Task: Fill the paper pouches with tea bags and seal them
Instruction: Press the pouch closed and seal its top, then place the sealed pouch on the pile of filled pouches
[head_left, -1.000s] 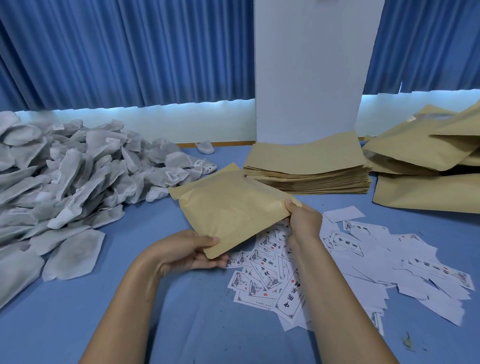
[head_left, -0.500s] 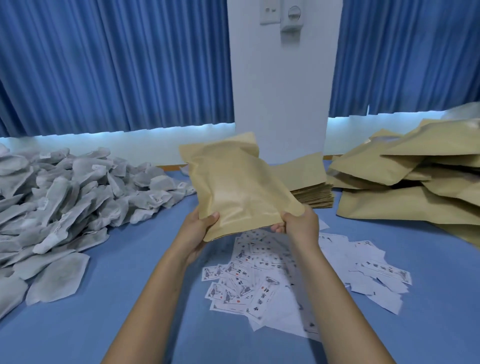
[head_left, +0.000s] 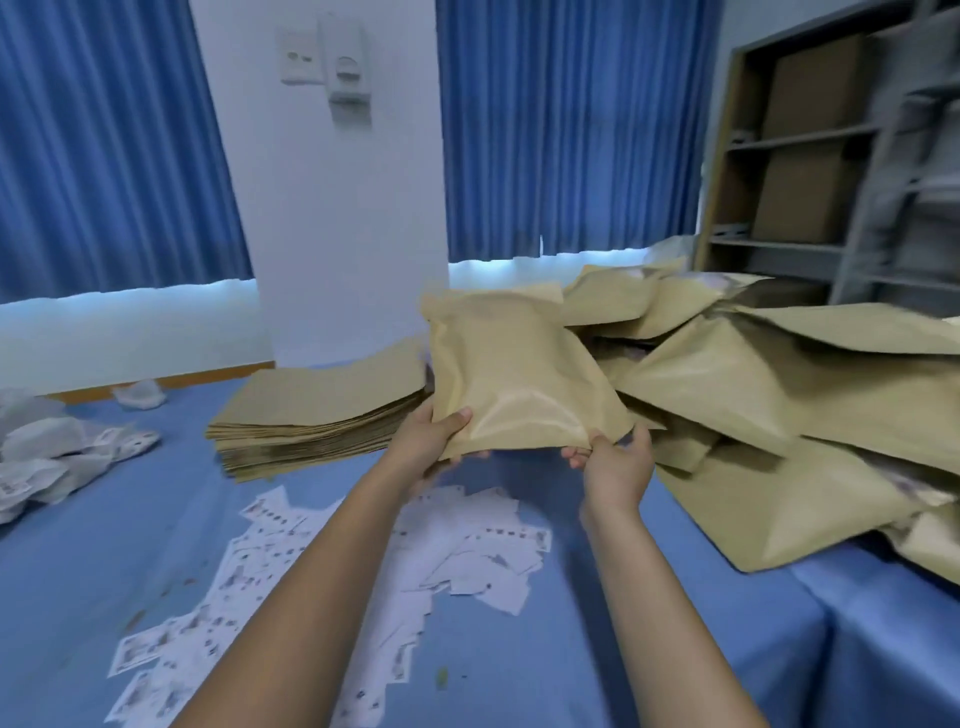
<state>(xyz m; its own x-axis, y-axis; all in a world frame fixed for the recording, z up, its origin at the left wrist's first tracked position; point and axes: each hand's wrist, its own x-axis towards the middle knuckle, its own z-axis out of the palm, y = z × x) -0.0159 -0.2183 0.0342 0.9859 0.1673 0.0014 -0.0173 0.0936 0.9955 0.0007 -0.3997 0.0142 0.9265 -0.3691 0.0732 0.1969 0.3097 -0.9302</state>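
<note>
In the head view, the stuffed paper pouch (head_left: 519, 374) I had low over the printed slips (head_left: 467, 545) is now raised and swung toward the heap of filled pouches (head_left: 753, 389) at centre right. My left hand (head_left: 431, 441) and right hand (head_left: 615, 462) hold it with fingers (head_left: 576, 457) pinching its bottom corners, so I judge it bound for the pile. There is bare table (head_left: 623, 649) in front of the heap, the stack of flat pouches (head_left: 322, 410) crowds in at centre left, and the cloth seems to drop at an edge at lower right.

Presents two forearms (head_left: 311, 597), bare along the whole visible length from wrist to lower frame edge. Presents left hand (head_left: 434, 444) and right hand (head_left: 618, 465) equally bare, uncovered to the fingertips. Shows a short-cut thumbnail (head_left: 462, 414) on the left hand. Leaves finer surface detail unassessable owing to blur.
</note>
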